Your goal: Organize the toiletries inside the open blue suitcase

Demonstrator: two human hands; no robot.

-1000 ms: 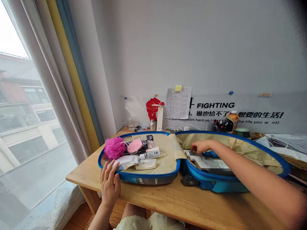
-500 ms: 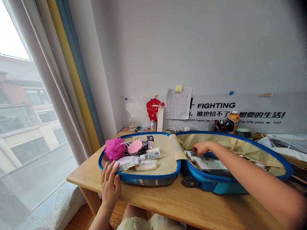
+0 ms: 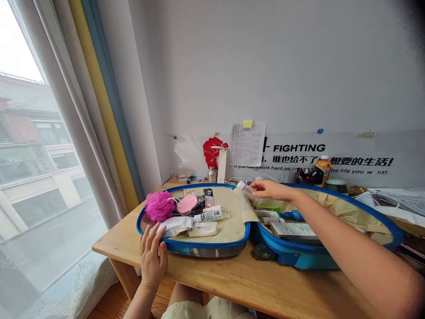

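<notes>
A blue suitcase (image 3: 212, 252) lies spread open on the wooden table. My right hand (image 3: 270, 190) grips a small clear bottle with a white cap (image 3: 245, 188), raised over the hinge between the halves. My left hand (image 3: 154, 250) rests with fingers extended on the left half's front rim, beside a white packet (image 3: 175, 225). That half also holds a pink bath puff (image 3: 159, 206), a pink round pad (image 3: 187, 204), a clear bottle with a printed label (image 3: 212, 214) and a cream-coloured box (image 3: 203, 229). In the right half are white tubes (image 3: 267, 214), a blue object (image 3: 292, 215) and a flat box (image 3: 292, 230).
Behind the suitcase stand a metal bottle (image 3: 211, 174), a white upright stand (image 3: 222, 166) and an orange drink bottle (image 3: 322, 170). Papers and cables (image 3: 388, 199) crowd the right side. A curtained window (image 3: 33, 155) is at the left.
My right hand has lifted out of the suitcase's right half with the small clear bottle and moved up and slightly left. The left hand stays in place.
</notes>
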